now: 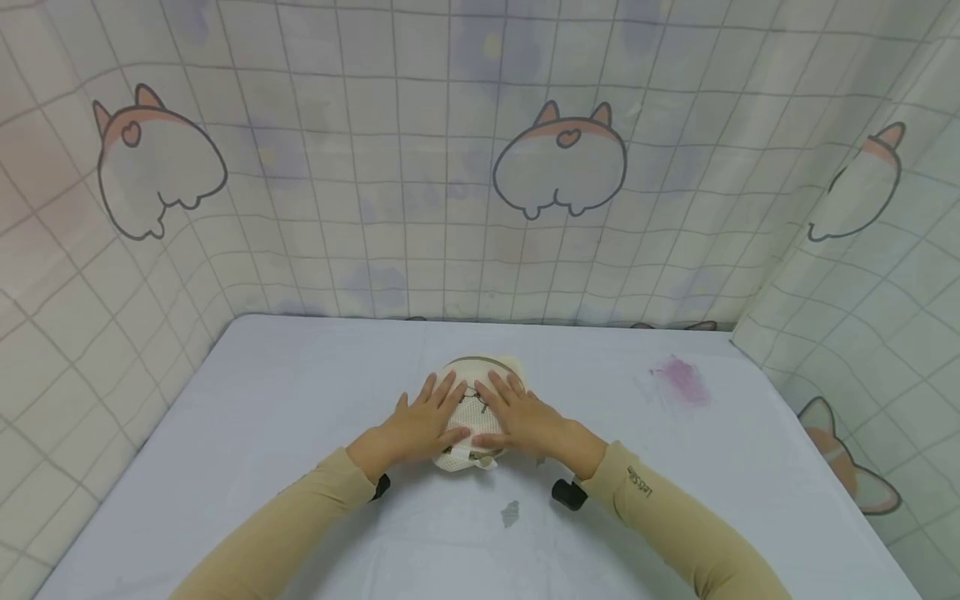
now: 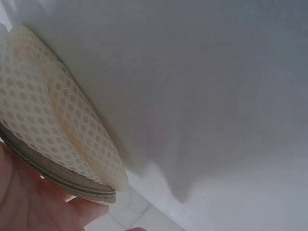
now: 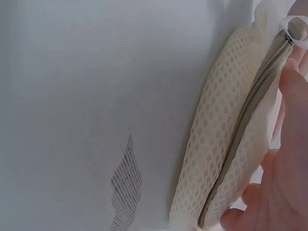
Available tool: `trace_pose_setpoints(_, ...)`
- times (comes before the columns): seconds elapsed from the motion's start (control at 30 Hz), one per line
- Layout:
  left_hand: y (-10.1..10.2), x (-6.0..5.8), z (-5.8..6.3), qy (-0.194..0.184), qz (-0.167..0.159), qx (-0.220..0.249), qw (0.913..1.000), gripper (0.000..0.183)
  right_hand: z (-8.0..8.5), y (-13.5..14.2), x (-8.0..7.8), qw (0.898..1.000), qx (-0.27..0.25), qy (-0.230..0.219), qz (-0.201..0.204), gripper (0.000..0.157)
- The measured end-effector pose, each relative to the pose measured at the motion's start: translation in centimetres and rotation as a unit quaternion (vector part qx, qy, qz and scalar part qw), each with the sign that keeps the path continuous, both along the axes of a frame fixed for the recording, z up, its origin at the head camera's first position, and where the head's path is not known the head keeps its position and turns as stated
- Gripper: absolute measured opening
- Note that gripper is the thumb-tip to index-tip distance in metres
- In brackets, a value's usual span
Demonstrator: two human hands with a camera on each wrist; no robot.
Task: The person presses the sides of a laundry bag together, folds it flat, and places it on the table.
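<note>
A round, cream mesh zippered pouch (image 1: 471, 417) lies on the white table, with thin dark lines printed on its top. My left hand (image 1: 420, 427) rests on its left half, fingers spread and mostly straight. Across from it, my right hand (image 1: 527, 422) lies on the right half in the same way, the two thumbs close together near the front. In the left wrist view, the mesh side (image 2: 86, 120) bulges above a brownish zipper (image 2: 62, 183) next to the palm. The right wrist view has the zipper (image 3: 243, 118) running closed along the edge, with a white loop (image 3: 294, 30) at its end.
A white cover spreads over the table (image 1: 300, 375). It has a pink stain (image 1: 682, 379) at right and a small grey patch (image 1: 510, 513) in front of the pouch. Gridded curtains (image 1: 337, 167) with cartoon animals hang around the back and sides. A black device (image 1: 569, 494) sits under the right wrist.
</note>
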State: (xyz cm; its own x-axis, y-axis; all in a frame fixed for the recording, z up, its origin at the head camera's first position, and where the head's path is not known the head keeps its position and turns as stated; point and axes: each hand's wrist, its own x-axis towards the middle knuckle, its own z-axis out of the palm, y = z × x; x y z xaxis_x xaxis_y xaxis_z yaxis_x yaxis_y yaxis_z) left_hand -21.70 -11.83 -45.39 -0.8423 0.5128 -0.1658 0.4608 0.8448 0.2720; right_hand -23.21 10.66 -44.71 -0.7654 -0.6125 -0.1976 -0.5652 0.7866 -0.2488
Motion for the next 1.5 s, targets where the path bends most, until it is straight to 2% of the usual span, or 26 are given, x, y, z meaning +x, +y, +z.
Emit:
trace_pose_setpoints(0.27, 0.0, 0.1, -0.2, 0.001, -0.005, -0.017, 0.9998, 0.076, -0.2, -0.3, 0.3, 1.0, 0.024, 0.0, -0.009, 0.093)
trace_pose_setpoints(0.47, 0.2, 0.3, 0.2, -0.009, -0.005, -0.012, 0.9999, 0.076, -0.2, -0.4, 0.5, 0.999, 0.03, 0.0, -0.012, 0.094)
trace_pose_setpoints(0.67, 0.3, 0.0, -0.9, 0.0, -0.003, -0.037, 0.9993, 0.078, -0.5, -0.4, 0.5, 0.999, 0.042, -0.001, -0.006, 0.094)
trace_pose_setpoints(0.8, 0.3, -0.1, -1.3, 0.009, 0.002, -0.041, 0.9991, 0.079, -0.7, -0.4, 0.3, 0.999, 0.047, 0.002, -0.004, 0.094)
trace_pose_setpoints(1.1, 0.4, 0.2, -0.3, 0.002, -0.008, -0.043, 0.999, 0.077, -1.0, -0.4, 0.2, 0.999, 0.052, -0.011, -0.003, 0.094)
trace_pose_setpoints(1.23, 0.5, 0.1, -0.2, 0.0, -0.005, -0.042, 0.9991, 0.077, -0.9, -0.4, 0.1, 0.998, 0.062, -0.013, -0.001, 0.094)
trace_pose_setpoints(1.5, 0.4, -0.3, -1.4, 0.009, -0.007, -0.055, 0.9984, 0.08, -0.1, -0.7, 0.4, 0.996, 0.083, -0.028, -0.006, 0.094)
